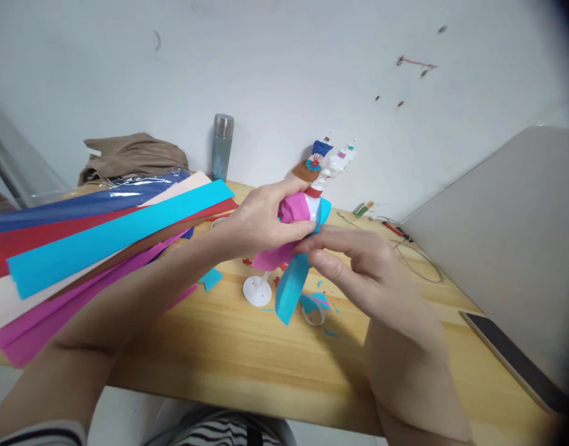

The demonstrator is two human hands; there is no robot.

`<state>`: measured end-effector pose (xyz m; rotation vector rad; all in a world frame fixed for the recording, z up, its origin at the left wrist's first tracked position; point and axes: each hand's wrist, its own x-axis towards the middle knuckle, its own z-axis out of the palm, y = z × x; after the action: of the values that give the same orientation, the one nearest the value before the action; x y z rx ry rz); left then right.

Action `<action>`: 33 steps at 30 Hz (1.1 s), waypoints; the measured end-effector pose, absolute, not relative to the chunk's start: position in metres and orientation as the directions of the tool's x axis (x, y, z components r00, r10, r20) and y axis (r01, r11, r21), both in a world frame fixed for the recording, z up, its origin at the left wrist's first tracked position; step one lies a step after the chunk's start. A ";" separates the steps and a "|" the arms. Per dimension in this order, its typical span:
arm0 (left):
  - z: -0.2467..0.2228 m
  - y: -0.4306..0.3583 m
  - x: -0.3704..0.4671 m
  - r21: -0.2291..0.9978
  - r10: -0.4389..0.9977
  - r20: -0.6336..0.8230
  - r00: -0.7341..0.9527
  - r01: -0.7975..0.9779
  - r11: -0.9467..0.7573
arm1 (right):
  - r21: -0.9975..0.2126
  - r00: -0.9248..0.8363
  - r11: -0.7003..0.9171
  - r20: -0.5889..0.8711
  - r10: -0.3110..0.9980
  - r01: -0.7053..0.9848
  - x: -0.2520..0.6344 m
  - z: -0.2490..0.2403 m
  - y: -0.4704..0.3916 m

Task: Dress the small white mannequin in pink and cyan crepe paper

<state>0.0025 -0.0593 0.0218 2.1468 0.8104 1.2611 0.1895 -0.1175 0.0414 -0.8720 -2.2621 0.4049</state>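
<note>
A white doll figure (313,204) wrapped in pink paper (294,207) is tilted above the table, and my left hand (266,214) is closed around its middle. Blue paper (292,288) hangs down from the figure's waist, with another part showing behind it. The fingers of my right hand (359,260) pinch the blue paper near its top edge, just below my left thumb. Below the figure, a white round stand (257,291) rests on the table. Behind it is a second dressed figure (319,152) with a blue top and brown skirt.
Long paper strips in blue (121,235), red, white and pink lie at the left. Behind them are brown cloth (140,155) and a bottle (222,148). A tape roll (313,314) and paper scraps lie at the centre, a phone (512,359) and cable at the right.
</note>
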 end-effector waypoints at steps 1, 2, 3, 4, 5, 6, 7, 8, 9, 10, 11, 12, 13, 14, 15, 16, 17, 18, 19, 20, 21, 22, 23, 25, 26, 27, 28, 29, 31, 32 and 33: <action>0.021 -0.059 0.002 0.687 0.715 0.583 0.386 0.236 -0.687 | -0.500 -0.558 0.727 0.469 0.685 0.471 0.189 0.041 -0.117; 0.021 -0.059 0.002 0.689 0.717 0.582 0.383 0.237 -0.685 | -0.507 -0.560 0.723 0.463 0.687 0.469 0.189 0.040 -0.117; 0.021 -0.059 0.002 0.691 0.718 0.581 0.382 0.234 -0.684 | -0.512 -0.558 0.721 0.462 0.690 0.467 0.189 0.039 -0.118; 0.020 -0.059 0.002 0.693 0.719 0.580 0.383 0.231 -0.683 | -0.515 -0.554 0.720 0.464 0.691 0.466 0.189 0.037 -0.118; 0.020 -0.059 0.002 0.696 0.719 0.578 0.385 0.228 -0.681 | -0.515 -0.548 0.719 0.469 0.692 0.467 0.189 0.036 -0.119; 0.020 -0.059 0.002 0.698 0.721 0.575 0.386 0.228 -0.679 | -0.511 -0.543 0.720 0.476 0.692 0.470 0.189 0.035 -0.120; 0.020 -0.059 0.002 0.702 0.725 0.570 0.387 0.230 -0.674 | -0.504 -0.539 0.721 0.480 0.692 0.476 0.188 0.034 -0.120; 0.020 -0.059 0.002 0.705 0.728 0.566 0.387 0.230 -0.671 | -0.495 -0.538 0.723 0.484 0.690 0.482 0.188 0.033 -0.121; 0.020 -0.059 0.002 0.707 0.728 0.565 0.389 0.227 -0.670 | -0.483 -0.542 0.727 0.484 0.687 0.489 0.187 0.032 -0.122; 0.020 -0.058 0.002 0.707 0.725 0.566 0.393 0.220 -0.672 | -0.466 -0.550 0.732 0.484 0.681 0.497 0.187 0.032 -0.122; 0.020 -0.058 0.001 0.707 0.719 0.568 0.399 0.210 -0.675 | -0.445 -0.556 0.739 0.487 0.673 0.505 0.186 0.031 -0.123; 0.019 -0.057 0.000 0.707 0.713 0.571 0.407 0.198 -0.679 | -0.422 -0.560 0.744 0.490 0.668 0.518 0.185 0.030 -0.123; 0.018 -0.056 0.000 0.707 0.707 0.572 0.416 0.188 -0.682 | -0.398 -0.562 0.747 0.494 0.663 0.532 0.184 0.030 -0.123; 0.017 -0.055 -0.001 0.706 0.702 0.572 0.425 0.180 -0.685 | -0.373 -0.561 0.750 0.501 0.659 0.547 0.184 0.029 -0.123; 0.017 -0.054 -0.002 0.706 0.696 0.572 0.434 0.173 -0.687 | -0.348 -0.560 0.752 0.510 0.653 0.560 0.183 0.028 -0.124; 0.016 -0.053 -0.003 0.705 0.691 0.570 0.444 0.166 -0.689 | -0.327 -0.558 0.752 0.516 0.649 0.572 0.182 0.028 -0.124; 0.015 -0.052 -0.003 0.705 0.686 0.571 0.452 0.160 -0.691 | -0.306 -0.559 0.754 0.523 0.644 0.581 0.182 0.027 -0.125; 0.015 -0.051 -0.004 0.705 0.683 0.569 0.458 0.157 -0.692 | -0.288 -0.561 0.756 0.529 0.637 0.588 0.181 0.027 -0.126; 0.015 -0.051 -0.004 0.705 0.682 0.567 0.462 0.156 -0.692 | -0.271 -0.564 0.761 0.536 0.628 0.590 0.180 0.026 -0.126; 0.016 -0.051 -0.004 0.706 0.683 0.565 0.463 0.158 -0.690 | -0.257 -0.567 0.764 0.541 0.621 0.592 0.180 0.026 -0.127; 0.016 -0.051 -0.004 0.707 0.686 0.563 0.462 0.161 -0.689 | -0.247 -0.570 0.766 0.543 0.616 0.593 0.179 0.026 -0.128; 0.016 -0.051 -0.003 0.709 0.689 0.561 0.458 0.163 -0.686 | -0.238 -0.571 0.766 0.544 0.615 0.598 0.179 0.025 -0.128; 0.017 -0.051 -0.003 0.712 0.691 0.560 0.457 0.162 -0.683 | -0.229 -0.572 0.762 0.541 0.617 0.606 0.178 0.024 -0.128; 0.017 -0.051 -0.003 0.721 0.694 0.555 0.458 0.151 -0.676 | -0.205 -0.568 0.745 0.531 0.629 0.634 0.178 0.022 -0.128; 0.017 -0.051 -0.002 0.726 0.696 0.552 0.459 0.144 -0.672 | -0.191 -0.567 0.736 0.524 0.636 0.649 0.177 0.021 -0.128; 0.017 -0.051 -0.002 0.731 0.696 0.551 0.461 0.136 -0.668 | -0.180 -0.567 0.729 0.517 0.641 0.661 0.177 0.020 -0.127; 0.017 -0.051 -0.002 0.737 0.696 0.546 0.466 0.128 -0.664 | -0.175 -0.567 0.723 0.509 0.647 0.668 0.176 0.018 -0.127; 0.018 -0.051 -0.003 0.743 0.697 0.542 0.469 0.120 -0.658 | -0.173 -0.567 0.720 0.504 0.651 0.672 0.176 0.017 -0.127; 0.018 -0.050 -0.003 0.759 0.708 0.525 0.473 0.116 -0.640 | -0.162 -0.571 0.716 0.496 0.654 0.679 0.174 0.016 -0.127; 0.019 -0.051 -0.004 0.765 0.714 0.515 0.474 0.120 -0.632 | -0.149 -0.573 0.716 0.499 0.650 0.683 0.173 0.015 -0.128; 0.019 -0.051 -0.004 0.768 0.719 0.508 0.475 0.129 -0.627 | -0.131 -0.575 0.715 0.503 0.645 0.687 0.172 0.015 -0.128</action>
<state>-0.0041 -0.0509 0.0193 2.0569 0.6999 1.1372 0.1717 -0.1282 0.0150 -1.0136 -2.3931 -0.1057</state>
